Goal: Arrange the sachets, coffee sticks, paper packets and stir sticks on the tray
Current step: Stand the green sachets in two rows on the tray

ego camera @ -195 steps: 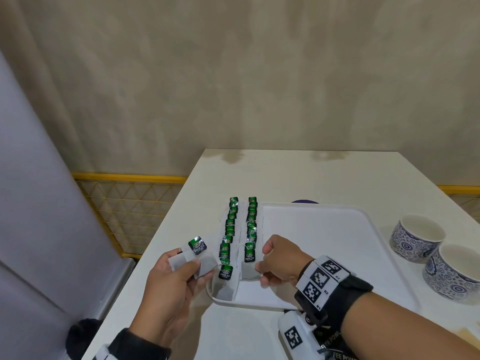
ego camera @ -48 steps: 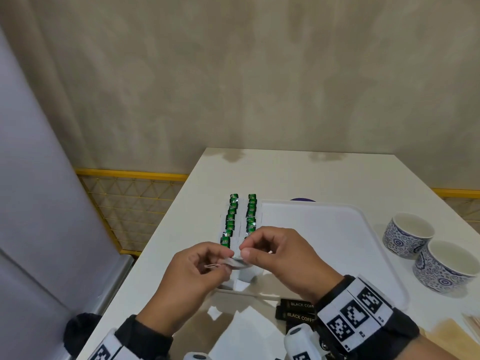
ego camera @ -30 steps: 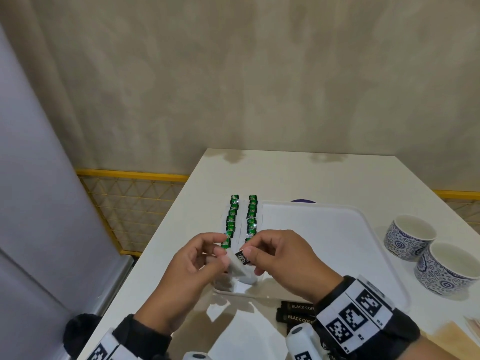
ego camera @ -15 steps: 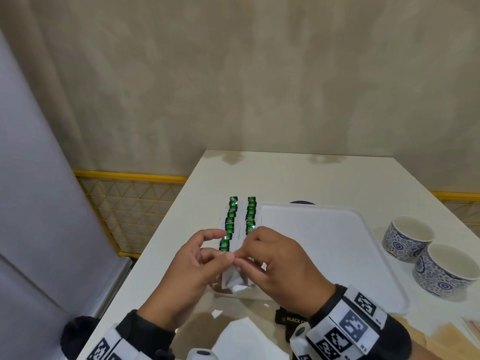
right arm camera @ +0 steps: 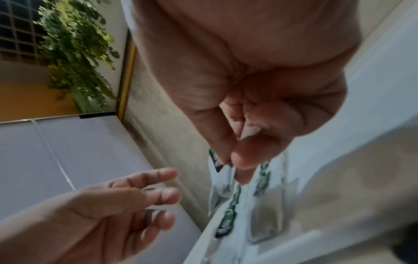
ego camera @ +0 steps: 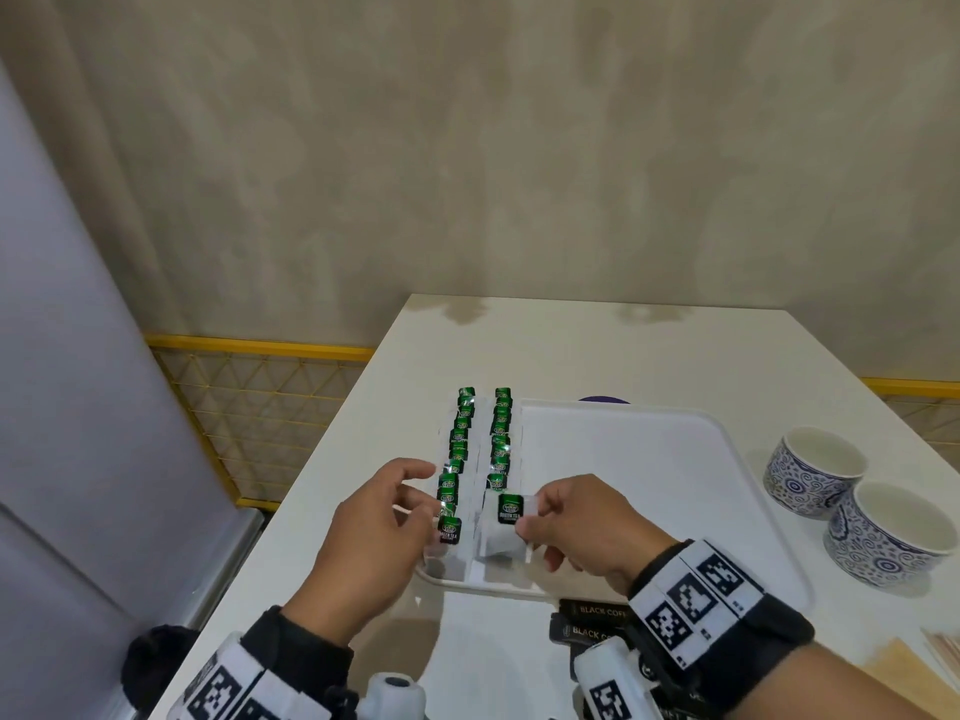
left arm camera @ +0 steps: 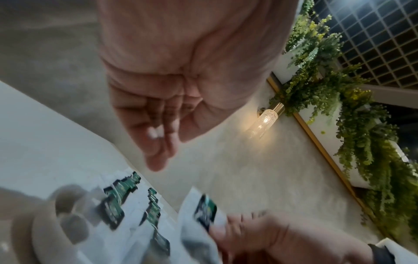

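I am pinching one green sachet [ego camera: 509, 511] in my right grip [ego camera: 576, 527] at the tray's [ego camera: 675, 491] near-left corner; left grip [ego camera: 379, 522] relaxed, empty. Two sachet rows laid; coffee sticks [ego camera: 592, 623] waiting on the counter [ego camera: 597, 356].

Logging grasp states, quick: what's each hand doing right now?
Left hand: open, fingers loosely spread beside the left row, holding nothing.
Right hand: pinching a green-label sachet over the tray.
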Available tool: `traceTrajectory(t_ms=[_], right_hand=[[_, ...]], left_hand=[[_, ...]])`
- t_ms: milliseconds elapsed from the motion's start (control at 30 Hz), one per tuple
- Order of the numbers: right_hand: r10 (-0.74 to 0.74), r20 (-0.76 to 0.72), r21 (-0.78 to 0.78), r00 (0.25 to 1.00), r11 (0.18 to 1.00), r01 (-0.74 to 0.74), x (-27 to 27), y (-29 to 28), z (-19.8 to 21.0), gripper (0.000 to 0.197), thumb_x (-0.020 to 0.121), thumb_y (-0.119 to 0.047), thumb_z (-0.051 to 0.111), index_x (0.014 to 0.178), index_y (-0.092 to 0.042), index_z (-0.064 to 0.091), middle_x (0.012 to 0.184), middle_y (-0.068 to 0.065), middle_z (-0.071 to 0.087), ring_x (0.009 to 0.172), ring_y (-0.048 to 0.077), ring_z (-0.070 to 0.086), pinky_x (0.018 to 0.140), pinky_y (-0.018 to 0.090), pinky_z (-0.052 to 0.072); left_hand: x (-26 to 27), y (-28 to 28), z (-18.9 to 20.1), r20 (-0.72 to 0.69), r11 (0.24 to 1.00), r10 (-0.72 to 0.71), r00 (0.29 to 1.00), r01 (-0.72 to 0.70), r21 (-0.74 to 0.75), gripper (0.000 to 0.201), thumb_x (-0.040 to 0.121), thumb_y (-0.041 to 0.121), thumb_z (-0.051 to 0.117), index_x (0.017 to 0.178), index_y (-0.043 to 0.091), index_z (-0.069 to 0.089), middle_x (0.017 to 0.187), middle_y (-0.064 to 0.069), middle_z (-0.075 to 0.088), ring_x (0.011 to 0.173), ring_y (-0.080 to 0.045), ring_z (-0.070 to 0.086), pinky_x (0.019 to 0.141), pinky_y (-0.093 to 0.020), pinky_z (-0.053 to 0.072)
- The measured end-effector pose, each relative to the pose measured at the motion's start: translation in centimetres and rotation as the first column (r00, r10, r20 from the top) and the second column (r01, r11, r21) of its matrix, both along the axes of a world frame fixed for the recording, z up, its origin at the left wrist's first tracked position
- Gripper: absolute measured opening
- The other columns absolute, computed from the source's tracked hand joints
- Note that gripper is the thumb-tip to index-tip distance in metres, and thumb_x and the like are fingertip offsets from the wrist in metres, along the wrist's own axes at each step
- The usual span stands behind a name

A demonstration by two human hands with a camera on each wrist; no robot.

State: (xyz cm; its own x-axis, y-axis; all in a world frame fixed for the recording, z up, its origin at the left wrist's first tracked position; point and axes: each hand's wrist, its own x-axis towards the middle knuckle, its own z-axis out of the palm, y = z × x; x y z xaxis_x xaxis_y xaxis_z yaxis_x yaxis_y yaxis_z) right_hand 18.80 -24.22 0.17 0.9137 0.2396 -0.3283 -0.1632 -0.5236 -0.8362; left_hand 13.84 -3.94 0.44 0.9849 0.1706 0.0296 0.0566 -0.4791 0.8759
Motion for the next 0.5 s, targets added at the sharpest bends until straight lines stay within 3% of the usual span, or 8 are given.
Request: traceTrajectory(t_ms=[100, 200, 300, 433, 500], right_hand=[[0.019, -0.088, -0.098, 0.996, 0.995, -0.028, 0.7, -0.4, -0.7, 0.023, 0.087, -0.017, 0.070, 0.069, -0.013, 0.055, 0.056, 0.000, 0.064, 0.040, 0.008, 0.051, 0.040, 0.018, 0.032], [0.052, -0.151, -0.124, 0.987, 0.990, -0.071, 0.9, 0.3, -1.3, 0.020, 0.087, -0.016, 0.069, 0.076, -0.013, 0.053, 0.054, 0.003, 0.063, 0.043, 0.013, 0.053, 0.045, 0.019, 0.035], [0.061, -0.191, -0.137, 0.980, 0.987, -0.088, 1.1, 1.2, -1.6, 0.021, 0.086, -0.013, 0.069, 0.087, -0.014, 0.048, 0.064, 0.007, 0.065, 0.052, 0.020, 0.057, 0.050, 0.024, 0.042], [0.100, -0.175, -0.193, 0.980, 0.972, -0.133, 1.2, 1.8, -1.8, 0.023, 0.087, -0.011, 0.066, 0.080, -0.014, 0.044, 0.075, 0.014, 0.065, 0.062, 0.026, 0.054, 0.060, 0.030, 0.043], [0.092, -0.166, -0.195, 0.982, 0.973, -0.125, 1.1, 1.9, -1.8, 0.025, 0.085, -0.011, 0.067, 0.077, -0.013, 0.044, 0.070, 0.012, 0.063, 0.062, 0.027, 0.052, 0.062, 0.032, 0.043]], left_hand=[[0.2, 0.8, 0.1, -0.130, 0.930, -0.047, 0.990, 0.090, 0.357, 0.028, 0.093, 0.010, 0.048, 0.113, 0.028, 0.055, 0.102, 0.007, 0.060, 0.083, -0.009, 0.058, 0.068, -0.019, 0.043], [0.2, 0.4, 0.2, -0.323, 0.743, -0.171, 0.931, 0.338, 0.577, 0.030, 0.098, 0.016, 0.043, 0.124, 0.028, 0.052, 0.122, 0.005, 0.051, 0.103, -0.012, 0.052, 0.080, -0.019, 0.038], [0.5, -0.2, 0.0, -0.396, 0.700, -0.182, 0.900, 0.402, 0.591, 0.039, 0.098, 0.013, 0.040, 0.135, 0.024, 0.041, 0.131, 0.002, 0.051, 0.112, -0.015, 0.051, 0.087, -0.022, 0.040], [0.9, -0.4, -0.1, -0.438, 0.713, -0.171, 0.882, 0.418, 0.563, 0.036, 0.096, 0.011, 0.036, 0.131, 0.019, 0.039, 0.115, -0.003, 0.058, 0.101, -0.019, 0.056, 0.084, -0.030, 0.046], [1.1, -0.4, -0.1, -0.423, 0.739, -0.158, 0.892, 0.391, 0.549, 0.029, 0.096, 0.012, 0.036, 0.125, 0.019, 0.040, 0.109, -0.003, 0.058, 0.099, -0.020, 0.057, 0.080, -0.030, 0.045]])
